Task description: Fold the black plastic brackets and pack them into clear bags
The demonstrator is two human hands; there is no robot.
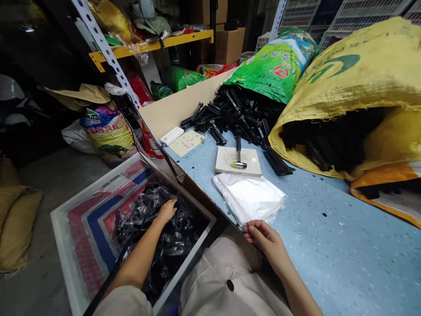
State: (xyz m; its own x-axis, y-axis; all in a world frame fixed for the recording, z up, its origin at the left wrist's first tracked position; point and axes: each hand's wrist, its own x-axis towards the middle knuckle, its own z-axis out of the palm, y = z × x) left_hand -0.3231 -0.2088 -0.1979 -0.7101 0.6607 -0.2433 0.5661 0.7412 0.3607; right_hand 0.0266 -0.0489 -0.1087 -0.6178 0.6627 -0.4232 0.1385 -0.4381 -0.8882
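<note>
The stack of clear plastic bags [250, 197] lies near the edge of the blue speckled table [329, 245], probably put there to be within easy reach; the right hand [261, 235] is at its near corner, thumb and fingers curled toward each other, though I cannot tell whether a bag is pinched between them. The left hand [168, 210] reaches down into the crate [186, 263] beside the table, palm downward over the plastic-wrapped black pieces [131, 210]; its fingertips are partly hidden, so I cannot tell whether it grips one. The crate stands lower than the tabletop and close against it, likely so that one arm can drop straight in. It has a red, white and blue striped lining [98, 237], with the wrapped pieces heaped on it toward the table side. Just behind the bags, a small hammer [238, 142] rests on a white block [225, 160], which perhaps serves as a striking base. Farther back, loose black parts [230, 109] spill from the mouth of a green sack [269, 66], and beside it a yellow sack [362, 79] gapes open with more dark parts inside
</note>
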